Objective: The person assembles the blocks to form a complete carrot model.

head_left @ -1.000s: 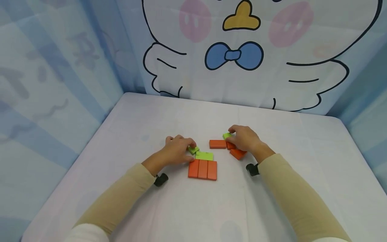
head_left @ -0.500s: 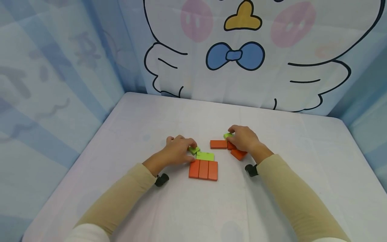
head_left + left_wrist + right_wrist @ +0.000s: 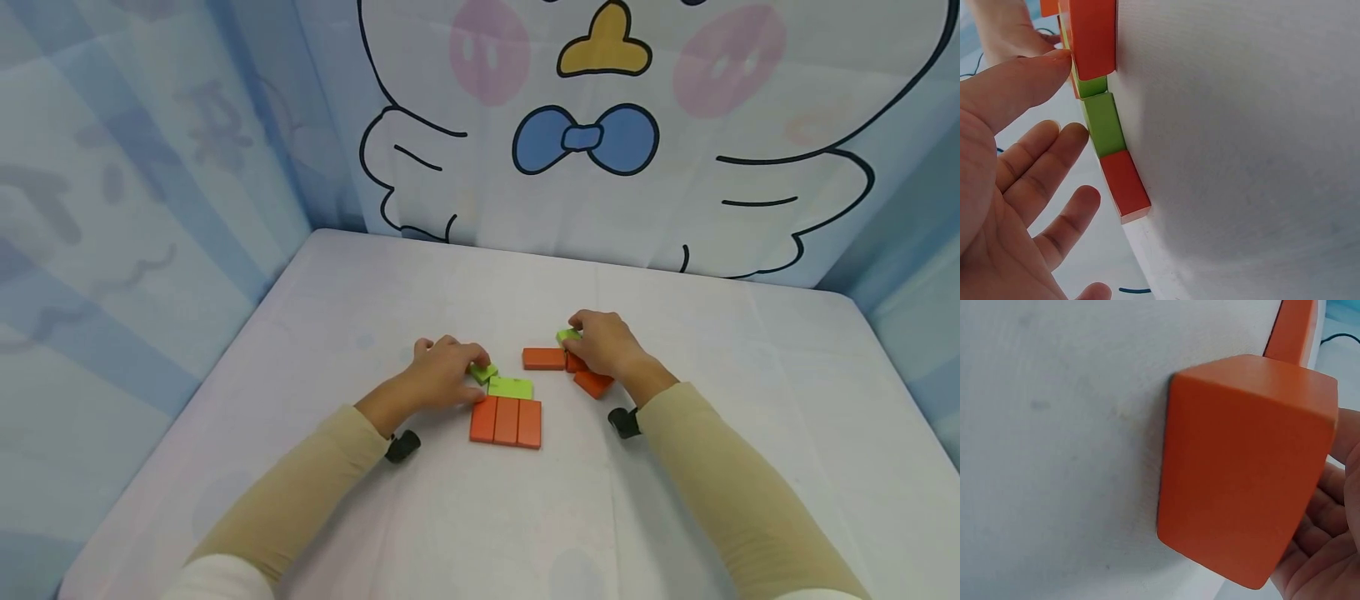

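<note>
Your left hand (image 3: pixel 441 375), fingers relaxed, touches a green block (image 3: pixel 486 374) at 3 o'clock, orange blocks (image 3: pixel 506 422) at 4. Your right hand (image 3: pixel 611 346) pinches a lime block (image 3: pixel 567 335) at 9. Nothing has visibly shifted; the layout stands unchanged.

Both tan-sleeved forearms (image 3: pixel 292 483) reach forward. The bare left hand (image 3: pixel 442 373) spreads relaxed fingers; the bare right hand (image 3: pixel 609 343) pinches between thumb and finger.

Soft shadows on table (image 3: pixel 450 517); wrist views dimmer.
</note>
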A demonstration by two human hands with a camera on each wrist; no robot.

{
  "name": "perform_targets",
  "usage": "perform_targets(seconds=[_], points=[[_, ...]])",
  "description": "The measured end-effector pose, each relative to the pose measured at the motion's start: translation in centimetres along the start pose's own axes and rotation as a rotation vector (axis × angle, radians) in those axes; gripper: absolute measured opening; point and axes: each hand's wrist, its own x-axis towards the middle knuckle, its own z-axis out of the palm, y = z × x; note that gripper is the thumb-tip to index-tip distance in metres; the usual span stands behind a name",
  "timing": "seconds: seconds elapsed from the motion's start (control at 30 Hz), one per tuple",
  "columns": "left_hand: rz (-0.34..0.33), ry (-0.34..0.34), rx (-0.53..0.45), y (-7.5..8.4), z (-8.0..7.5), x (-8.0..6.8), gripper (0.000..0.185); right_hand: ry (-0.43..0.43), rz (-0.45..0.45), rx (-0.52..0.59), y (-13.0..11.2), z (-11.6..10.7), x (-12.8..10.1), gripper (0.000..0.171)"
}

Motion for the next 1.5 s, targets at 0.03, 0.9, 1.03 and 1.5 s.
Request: perform_targets(seconds=[0.03,0.9,1.03,1.5], points=[[-0.001,0.000,-0.004,0.0,0.0,0.0,0.038,0.003,0.002,0.005,0.0,0.0,0.0,0.048],[-0.004,0.001,0.007,0.0,0.1,0.0,0.038,0.030,-0.123,0.172,-1.8,-1.2,-4.1,0.046],[0.006,0.008,0.015,0.1,0.1,-0.1,0.038,0.016,-0.157,0.167,-2.4,-0.9,-5.1,0.043],[0.012,0.008,0.013,0.1,0.0,-0.2,0.037,-0.024,-0.186,0.073,-3.1,1.1,-5.6,0.039]])
